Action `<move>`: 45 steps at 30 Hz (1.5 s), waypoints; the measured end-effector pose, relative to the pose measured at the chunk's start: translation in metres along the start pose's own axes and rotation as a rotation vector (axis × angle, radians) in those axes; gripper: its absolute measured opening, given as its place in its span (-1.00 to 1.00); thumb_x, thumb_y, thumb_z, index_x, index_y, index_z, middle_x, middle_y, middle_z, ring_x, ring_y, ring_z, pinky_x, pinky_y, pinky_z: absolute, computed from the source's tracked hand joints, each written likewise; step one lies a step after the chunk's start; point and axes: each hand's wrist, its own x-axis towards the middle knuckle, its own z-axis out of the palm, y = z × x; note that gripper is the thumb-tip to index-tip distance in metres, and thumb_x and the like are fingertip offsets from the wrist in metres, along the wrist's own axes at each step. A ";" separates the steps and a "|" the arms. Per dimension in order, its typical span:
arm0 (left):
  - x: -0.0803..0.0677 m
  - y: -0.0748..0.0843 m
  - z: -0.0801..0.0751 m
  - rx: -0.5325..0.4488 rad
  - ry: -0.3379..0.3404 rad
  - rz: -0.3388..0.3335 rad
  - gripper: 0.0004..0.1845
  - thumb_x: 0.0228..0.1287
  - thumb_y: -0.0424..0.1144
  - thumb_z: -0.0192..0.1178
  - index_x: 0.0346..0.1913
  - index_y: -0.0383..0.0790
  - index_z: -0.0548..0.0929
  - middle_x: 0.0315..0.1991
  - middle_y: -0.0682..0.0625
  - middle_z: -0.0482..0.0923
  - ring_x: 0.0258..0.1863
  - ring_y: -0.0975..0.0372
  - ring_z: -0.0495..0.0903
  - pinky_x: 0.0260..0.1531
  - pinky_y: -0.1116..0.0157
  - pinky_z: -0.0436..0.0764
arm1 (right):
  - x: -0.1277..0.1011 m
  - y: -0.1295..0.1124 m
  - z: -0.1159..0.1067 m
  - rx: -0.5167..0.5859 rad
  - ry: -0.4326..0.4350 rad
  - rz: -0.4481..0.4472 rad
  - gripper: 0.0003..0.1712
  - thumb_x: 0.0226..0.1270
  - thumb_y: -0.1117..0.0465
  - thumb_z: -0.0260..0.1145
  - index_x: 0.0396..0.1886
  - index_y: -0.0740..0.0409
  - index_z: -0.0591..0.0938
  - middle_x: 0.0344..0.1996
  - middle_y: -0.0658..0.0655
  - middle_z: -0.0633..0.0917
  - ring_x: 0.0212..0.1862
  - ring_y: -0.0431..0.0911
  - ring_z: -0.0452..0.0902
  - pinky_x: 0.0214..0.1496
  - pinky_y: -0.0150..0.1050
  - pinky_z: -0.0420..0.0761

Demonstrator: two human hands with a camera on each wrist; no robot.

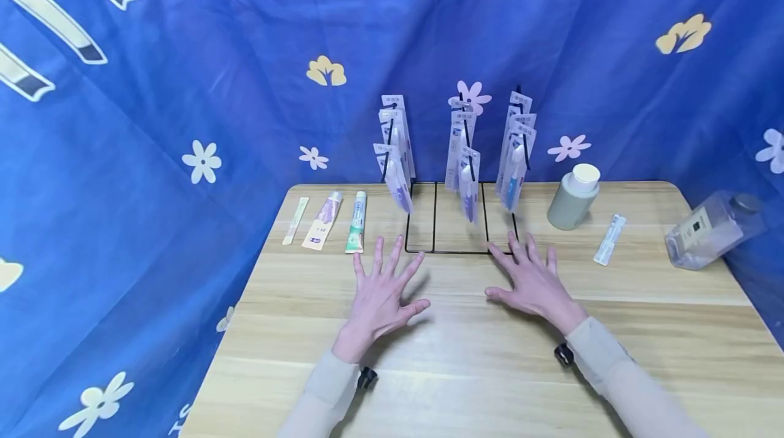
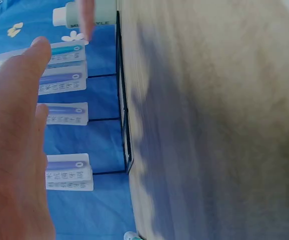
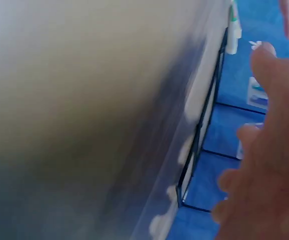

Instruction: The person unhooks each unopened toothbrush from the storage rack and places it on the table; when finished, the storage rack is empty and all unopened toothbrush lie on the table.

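Two bare hands hovered well apart over the wooden table (image 1: pixel 459 370), fingers spread, and we saw nothing in either. Our left hand (image 1: pixel 381 300) was just nearer than the near left corner of the black wire rack (image 1: pixel 435 220); our right hand (image 1: pixel 531 287) was at its near right corner, though we could not tell whether the fingertips touched it. Packaged toothbrushes (image 1: pixel 469 183) hung on the rack in three rows, left, middle and right, at the far side of the table. Left of it we had a green-and-white toothpaste tube (image 1: pixel 356 220), a purple-and-white tube (image 1: pixel 322 220) and a slim packet (image 1: pixel 296 221). To its right we saw a grey-green bottle (image 1: pixel 569 205) with a white cap, a small white-and-blue packet (image 1: pixel 610 241) and a clear bottle (image 1: pixel 704 232), tilted in the head view.
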 end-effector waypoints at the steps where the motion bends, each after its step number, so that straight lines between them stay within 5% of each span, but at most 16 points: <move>1: 0.000 -0.001 0.000 0.001 0.002 -0.003 -0.03 0.17 0.57 0.03 0.61 0.36 0.06 0.69 -0.07 -0.21 0.64 -0.24 -0.28 0.34 -0.57 -0.24 | 0.006 0.001 0.000 0.005 -0.033 -0.002 0.07 0.22 -0.52 0.22 0.63 -0.24 0.14 0.64 0.33 0.01 0.61 0.46 -0.24 0.42 0.64 -0.19; 6: 0.001 -0.004 -0.003 -0.084 0.009 -0.008 -0.02 0.22 0.48 0.11 0.63 0.30 0.01 0.69 -0.10 -0.21 0.62 -0.28 -0.20 0.35 -0.56 -0.16 | 0.026 0.003 -0.002 0.019 -0.172 0.001 0.03 0.26 -0.52 0.18 0.62 -0.21 0.20 0.63 0.33 0.02 0.60 0.47 -0.24 0.40 0.66 -0.21; 9: 0.004 -0.009 -0.005 -0.288 0.036 -0.027 -0.04 0.28 0.33 0.20 0.64 0.18 0.04 0.62 -0.15 0.11 0.54 -0.23 0.19 0.41 -0.42 0.12 | 0.029 0.003 -0.004 0.013 -0.219 0.013 0.01 0.28 -0.50 0.18 0.62 -0.21 0.20 0.63 0.33 0.03 0.60 0.48 -0.23 0.40 0.67 -0.22; 12: 0.010 -0.019 -0.010 -0.534 0.107 -0.088 -0.19 0.34 0.13 0.28 0.55 -0.05 0.28 0.22 -0.18 0.63 0.12 -0.05 0.68 0.16 -0.10 0.63 | 0.030 0.003 -0.005 0.008 -0.235 0.017 0.00 0.29 -0.49 0.18 0.62 -0.21 0.19 0.63 0.33 0.03 0.59 0.49 -0.21 0.39 0.67 -0.22; 15: 0.026 -0.035 -0.016 -0.738 0.236 -0.158 -0.48 0.33 -0.13 0.33 0.29 -0.24 0.55 -0.20 -0.10 0.70 -0.26 0.13 0.67 -0.20 0.11 0.73 | 0.031 0.003 -0.006 0.004 -0.236 0.015 0.01 0.30 -0.49 0.17 0.63 -0.21 0.18 0.63 0.34 0.02 0.59 0.49 -0.21 0.39 0.67 -0.21; 19: 0.061 -0.055 -0.027 -0.940 0.388 -0.178 -0.76 0.24 -0.47 0.26 -0.04 -0.30 0.69 0.05 -0.13 0.62 0.06 0.08 0.58 0.09 -0.01 0.63 | 0.030 0.004 -0.007 0.002 -0.235 0.023 0.02 0.29 -0.49 0.19 0.63 -0.21 0.16 0.64 0.33 0.01 0.60 0.48 -0.22 0.42 0.64 -0.21; 23: 0.096 -0.068 -0.038 -1.084 0.444 -0.115 -0.75 0.14 -0.64 0.12 -0.22 -0.35 0.70 0.41 -0.11 0.46 0.46 0.05 0.36 0.49 -0.05 0.31 | 0.029 0.003 -0.008 -0.012 -0.233 0.018 0.04 0.27 -0.49 0.21 0.63 -0.18 0.17 0.63 0.36 0.02 0.59 0.49 -0.19 0.43 0.63 -0.16; 27: 0.118 -0.071 -0.049 -1.206 0.453 -0.057 -0.83 0.23 -0.64 0.14 -0.21 -0.49 0.70 0.23 -0.27 0.61 0.31 0.15 0.53 0.46 0.16 0.40 | 0.028 0.000 -0.008 -0.013 -0.230 0.016 0.04 0.26 -0.47 0.24 0.63 -0.17 0.19 0.63 0.35 0.03 0.59 0.48 -0.17 0.44 0.61 -0.14; 30: 0.127 -0.067 -0.054 -1.256 0.469 -0.052 -0.89 0.24 -0.62 0.21 -0.21 -0.56 0.69 -0.08 -0.27 0.73 -0.04 0.25 0.70 0.17 0.33 0.62 | 0.028 -0.002 -0.006 -0.007 -0.230 0.022 0.05 0.24 -0.46 0.26 0.63 -0.18 0.18 0.63 0.35 0.02 0.60 0.47 -0.19 0.46 0.60 -0.17; 33: 0.130 -0.059 -0.058 -1.285 0.467 -0.040 -0.91 0.20 -0.63 0.25 -0.25 -0.54 0.70 -0.24 -0.08 0.77 -0.24 0.32 0.73 -0.04 0.41 0.69 | 0.027 -0.002 -0.004 0.000 -0.232 0.026 0.07 0.23 -0.47 0.28 0.63 -0.19 0.17 0.63 0.34 0.01 0.60 0.47 -0.21 0.46 0.59 -0.20; 36: 0.127 -0.046 -0.062 -1.279 0.440 0.027 -0.91 0.20 -0.61 0.28 -0.26 -0.47 0.74 -0.24 -0.05 0.79 -0.23 0.31 0.76 -0.06 0.41 0.71 | 0.027 -0.002 -0.002 0.007 -0.228 0.030 0.08 0.21 -0.47 0.29 0.63 -0.20 0.16 0.64 0.34 0.00 0.60 0.47 -0.23 0.47 0.59 -0.21; 41: 0.109 -0.027 -0.069 -1.220 0.344 0.199 -0.87 0.21 -0.57 0.31 -0.19 -0.45 0.75 -0.17 -0.31 0.75 -0.17 0.34 0.75 -0.02 0.34 0.73 | 0.028 0.000 -0.002 0.003 -0.228 0.031 0.08 0.21 -0.47 0.29 0.63 -0.21 0.16 0.64 0.34 0.01 0.60 0.47 -0.22 0.47 0.58 -0.20; 45: 0.081 -0.023 -0.071 -1.182 0.256 0.226 -0.82 0.18 -0.56 0.34 -0.14 -0.44 0.75 -0.13 -0.31 0.76 -0.14 0.35 0.73 -0.04 0.30 0.74 | 0.029 0.002 -0.003 -0.006 -0.233 0.025 0.09 0.20 -0.48 0.28 0.63 -0.20 0.16 0.63 0.35 0.01 0.60 0.47 -0.22 0.46 0.59 -0.19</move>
